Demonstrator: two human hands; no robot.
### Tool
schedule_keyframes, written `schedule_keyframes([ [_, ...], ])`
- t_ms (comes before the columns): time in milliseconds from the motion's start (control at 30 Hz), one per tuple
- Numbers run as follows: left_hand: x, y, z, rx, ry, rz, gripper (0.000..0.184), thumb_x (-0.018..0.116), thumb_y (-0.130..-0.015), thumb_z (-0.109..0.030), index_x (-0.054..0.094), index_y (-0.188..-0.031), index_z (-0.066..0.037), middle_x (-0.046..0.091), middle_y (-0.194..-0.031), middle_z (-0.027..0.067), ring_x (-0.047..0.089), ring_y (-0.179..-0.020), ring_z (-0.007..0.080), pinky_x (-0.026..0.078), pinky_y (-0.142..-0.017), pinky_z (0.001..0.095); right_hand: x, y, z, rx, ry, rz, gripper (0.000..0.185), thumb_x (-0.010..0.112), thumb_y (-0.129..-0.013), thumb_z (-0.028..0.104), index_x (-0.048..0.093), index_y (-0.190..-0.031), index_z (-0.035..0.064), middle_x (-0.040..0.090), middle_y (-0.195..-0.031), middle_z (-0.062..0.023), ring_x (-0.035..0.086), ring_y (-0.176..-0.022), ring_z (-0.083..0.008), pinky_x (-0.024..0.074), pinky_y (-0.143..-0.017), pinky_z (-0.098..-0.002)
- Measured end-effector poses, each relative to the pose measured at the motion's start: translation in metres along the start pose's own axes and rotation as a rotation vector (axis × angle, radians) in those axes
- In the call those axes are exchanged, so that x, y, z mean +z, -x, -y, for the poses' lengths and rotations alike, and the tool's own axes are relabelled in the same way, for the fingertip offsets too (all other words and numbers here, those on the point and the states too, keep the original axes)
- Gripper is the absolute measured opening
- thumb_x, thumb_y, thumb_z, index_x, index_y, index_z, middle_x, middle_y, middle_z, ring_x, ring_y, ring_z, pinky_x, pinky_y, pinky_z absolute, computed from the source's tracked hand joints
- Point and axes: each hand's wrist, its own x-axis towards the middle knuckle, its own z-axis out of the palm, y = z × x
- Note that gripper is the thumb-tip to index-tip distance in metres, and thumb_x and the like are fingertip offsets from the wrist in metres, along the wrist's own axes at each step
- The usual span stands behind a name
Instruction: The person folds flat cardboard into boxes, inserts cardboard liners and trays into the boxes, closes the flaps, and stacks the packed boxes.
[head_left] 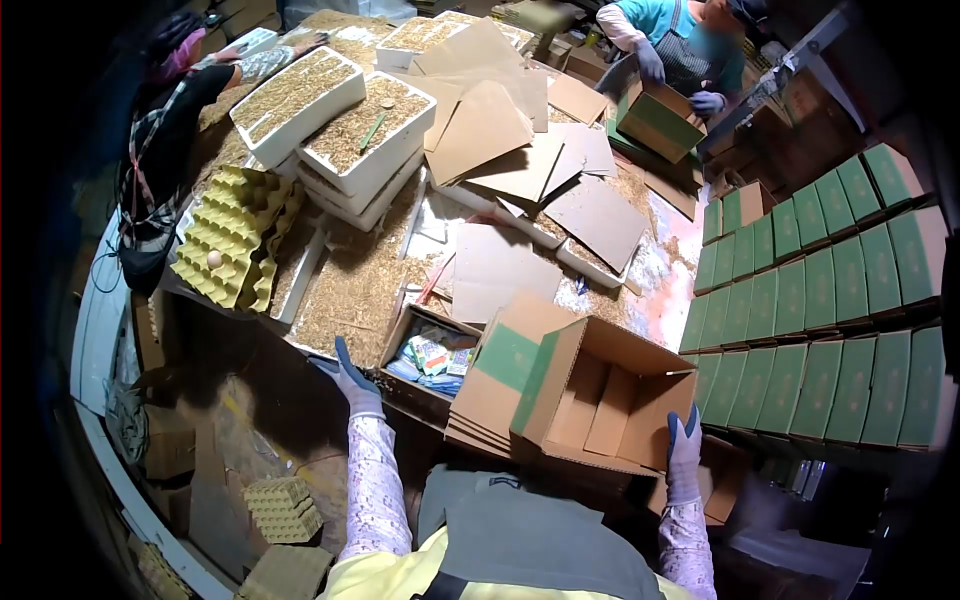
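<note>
Littered tabletop (672, 245) | left hand (357, 384) — spread, empty, near its edge | right hand (684, 446) — at side of cardboard box (625, 355), grip unclear

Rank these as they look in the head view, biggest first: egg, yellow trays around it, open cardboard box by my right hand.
1. Open cardboard box
2. Yellow trays
3. Egg, by far the smallest
</note>
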Motion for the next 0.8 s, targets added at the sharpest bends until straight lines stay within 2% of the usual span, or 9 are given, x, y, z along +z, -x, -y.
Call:
schedule_keyframes([
  [100,0.004,-0.006,-0.029,-0.099,0.291,0.046,0.082,0.068,-0.086,-0.014,0.022,-0.153,-0.008,0.034,-0.151,0.0108,0.043,-0.129,0.0283,0.036,-0.109,0.0427,0.003,-0.013,-0.02,-0.031,-0.093,0.006,0.052,0.058,-0.095,0.023,0.045,-0.137,-0.0054,0.056,-0.13,-0.015,0.052,-0.118,-0.0234,0.0383,-0.102,-0.0325],
  [233,-0.003,-0.011,-0.084,-0.113,0.432,0.342,0.062,0.06,-0.089,-0.018,0.036,-0.146,-0.006,0.048,-0.14,0.0154,0.052,-0.122,0.0341,0.044,-0.104,0.0484,0.003,-0.022,-0.04,0.042,-0.343,0.074,0.052,0.056,-0.098,0.022,0.043,-0.142,-0.0026,0.055,-0.129,-0.0094,0.051,-0.114,-0.0164,0.04,-0.097,-0.0271],
  [333,0.01,0.008,-0.154,-0.614,0.653,0.669,0.058,0.049,-0.095,-0.03,0.037,-0.144,-0.001,0.049,-0.14,0.0197,0.052,-0.125,0.0385,0.042,-0.106,0.0518,0.025,-0.047,-0.08,0.108,-0.458,0.04,0.051,0.049,-0.102,0.029,0.041,-0.144,0.0008,0.053,-0.132,-0.0067,0.05,-0.118,-0.0172,0.0392,-0.101,-0.0281],
  [433,0.049,0.056,-0.208,-0.577,0.486,0.927,0.057,0.046,-0.097,-0.033,0.042,-0.14,0.003,0.05,-0.139,0.0214,0.052,-0.126,0.0364,0.042,-0.107,0.0506,0.055,-0.064,-0.086,0.104,-0.455,0.083,0.048,0.042,-0.103,0.036,0.044,-0.145,0.0127,0.054,-0.135,-0.0091,0.051,-0.121,-0.0183,0.0372,-0.104,-0.0283],
  [500,0.084,0.109,-0.235,-0.717,0.451,1.027,0.058,0.05,-0.095,-0.034,0.045,-0.137,0.004,0.054,-0.134,0.0222,0.056,-0.119,0.0339,0.047,-0.103,0.0462,0.042,-0.044,-0.019,0.115,-0.323,0.128,0.048,0.044,-0.103,0.034,0.044,-0.144,0.0096,0.057,-0.13,-0.0073,0.052,-0.118,-0.0168,0.038,-0.103,-0.0276],
  [633,0.139,0.189,-0.238,-0.907,0.311,1.218,0.046,0.059,-0.091,-0.027,0.055,-0.124,0.003,0.064,-0.118,0.0192,0.066,-0.101,0.0304,0.054,-0.093,0.0416,0.065,-0.06,-0.043,0.111,-0.924,0.151,0.046,0.051,-0.101,0.026,0.048,-0.139,0.0007,0.058,-0.127,-0.0066,0.054,-0.112,-0.0149,0.0421,-0.098,-0.0258],
  [700,0.149,0.213,-0.23,-0.843,0.197,1.283,0.045,0.062,-0.09,-0.026,0.054,-0.126,0.001,0.063,-0.119,0.0156,0.064,-0.106,0.0273,0.053,-0.096,0.0392,0.057,-0.061,-0.042,0.097,-1.079,0.282,0.043,0.05,-0.101,0.024,0.051,-0.137,0.0004,0.06,-0.125,-0.006,0.056,-0.11,-0.0139,0.0445,-0.094,-0.0252],
  [767,0.144,0.206,-0.189,0.098,-0.15,1.562,0.048,0.063,-0.09,-0.027,0.051,-0.13,-0.002,0.059,-0.125,0.0116,0.058,-0.115,0.0223,0.049,-0.101,0.0372,0.052,-0.063,-0.05,0.135,-0.972,0.237,0.04,0.049,-0.102,0.022,0.053,-0.135,0.0008,0.061,-0.122,-0.0048,0.057,-0.107,-0.0133,0.0462,-0.092,-0.0256],
  [800,0.15,0.219,-0.206,0.013,-0.156,1.605,0.052,0.063,-0.09,-0.023,0.047,-0.135,-0.003,0.054,-0.131,0.0089,0.052,-0.121,0.0176,0.044,-0.104,0.0352,0.052,-0.07,-0.06,0.064,-0.822,0.201,0.04,0.049,-0.102,0.022,0.053,-0.135,0.0008,0.061,-0.121,-0.0047,0.057,-0.107,-0.0133,0.0463,-0.092,-0.0258],
])
